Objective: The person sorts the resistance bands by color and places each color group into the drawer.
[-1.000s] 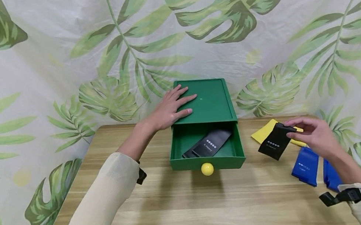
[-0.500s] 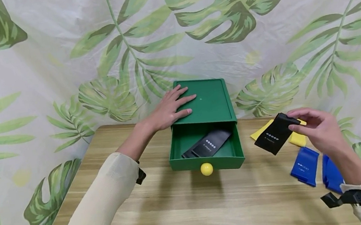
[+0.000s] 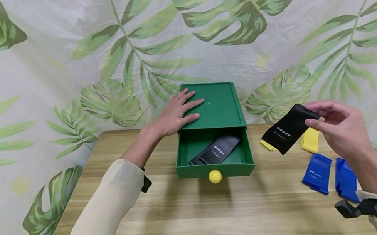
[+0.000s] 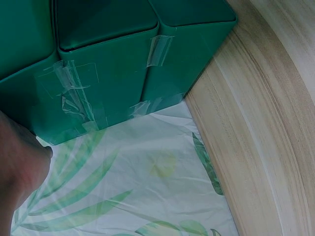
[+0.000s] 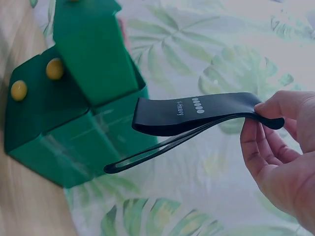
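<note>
My left hand (image 3: 176, 113) rests spread on the top of a green drawer cabinet (image 3: 220, 108), fingers straight. Below it the top drawer (image 3: 185, 149), with a yellow ball knob (image 3: 215, 176), is pulled out. Folded black resistance bands (image 3: 218, 149) marked X-Heavy lie inside it. To the right of the drawer, my right hand (image 3: 341, 127) pinches one end of another black X-Heavy resistance band (image 5: 192, 113) between thumb and fingers. The band hangs in the air as a loop, its free end pointing toward the cabinet. Beneath it in the head view a yellow band (image 3: 310, 140) is partly covered.
Two blue bands, one marked Light (image 3: 318, 174) and another blue band (image 3: 346, 181), lie on the wooden table (image 3: 187, 226) under my right forearm. A leaf-print cloth (image 3: 150, 28) hangs behind the table. Lower drawers with yellow knobs (image 5: 55, 69) show in the right wrist view.
My right hand has lifted the black band upward, a little to the right, and the band has swung flatter. More of the blue bands shows. My left hand stays in place.
</note>
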A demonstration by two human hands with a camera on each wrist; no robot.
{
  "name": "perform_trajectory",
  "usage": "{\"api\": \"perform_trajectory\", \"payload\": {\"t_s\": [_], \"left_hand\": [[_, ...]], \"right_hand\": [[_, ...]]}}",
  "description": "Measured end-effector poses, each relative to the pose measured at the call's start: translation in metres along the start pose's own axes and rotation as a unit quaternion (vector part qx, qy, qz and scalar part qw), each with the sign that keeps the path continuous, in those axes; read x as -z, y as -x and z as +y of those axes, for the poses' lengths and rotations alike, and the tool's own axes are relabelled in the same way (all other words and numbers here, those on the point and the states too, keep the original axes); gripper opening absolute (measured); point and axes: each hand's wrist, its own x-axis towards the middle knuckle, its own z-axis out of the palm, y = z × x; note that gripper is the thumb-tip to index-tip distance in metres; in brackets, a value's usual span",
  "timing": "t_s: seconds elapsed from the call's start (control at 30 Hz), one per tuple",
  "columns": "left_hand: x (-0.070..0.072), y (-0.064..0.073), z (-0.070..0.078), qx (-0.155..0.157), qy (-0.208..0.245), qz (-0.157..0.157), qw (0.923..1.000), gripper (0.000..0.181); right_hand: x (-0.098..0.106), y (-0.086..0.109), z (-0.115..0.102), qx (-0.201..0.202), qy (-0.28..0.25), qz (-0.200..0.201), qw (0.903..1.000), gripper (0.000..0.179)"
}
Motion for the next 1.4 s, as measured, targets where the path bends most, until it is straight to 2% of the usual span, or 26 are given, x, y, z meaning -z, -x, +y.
{"api": "perform_trajectory", "payload": {"t_s": [0.27,0.53,0.63,0.73,0.97,1.3,1.4], "left_hand": [[0.001,0.001,0.000,0.001,0.000,-0.003,1.0000,0.059],[0.000,-0.001,-0.002,-0.003,0.001,0.000,1.0000,0.059],[-0.001,0.000,-0.001,-0.002,0.005,0.003,1.0000,0.058],[-0.002,0.000,-0.001,-0.004,0.008,0.005,0.9999,0.057],[0.000,-0.001,0.000,-0.004,0.014,0.004,0.9999,0.058],[0.000,-0.001,0.002,-0.004,0.014,0.006,0.9999,0.057],[-0.001,-0.001,0.001,-0.003,0.011,0.006,0.9999,0.057]], "right_hand": [[-0.014,-0.007,-0.015,0.024,-0.027,-0.006,0.9993,0.037],[-0.034,-0.014,-0.029,0.038,-0.022,0.030,0.9986,0.038],[-0.043,-0.017,-0.033,0.046,-0.031,0.020,0.9982,0.036],[-0.054,-0.021,-0.037,0.048,-0.030,0.025,0.9981,0.035],[-0.078,-0.030,-0.038,0.047,-0.076,0.022,0.9958,0.034],[-0.111,-0.036,-0.031,0.035,-0.081,0.000,0.9961,0.030],[-0.121,-0.037,-0.025,0.043,-0.083,-0.007,0.9956,0.031]]}}
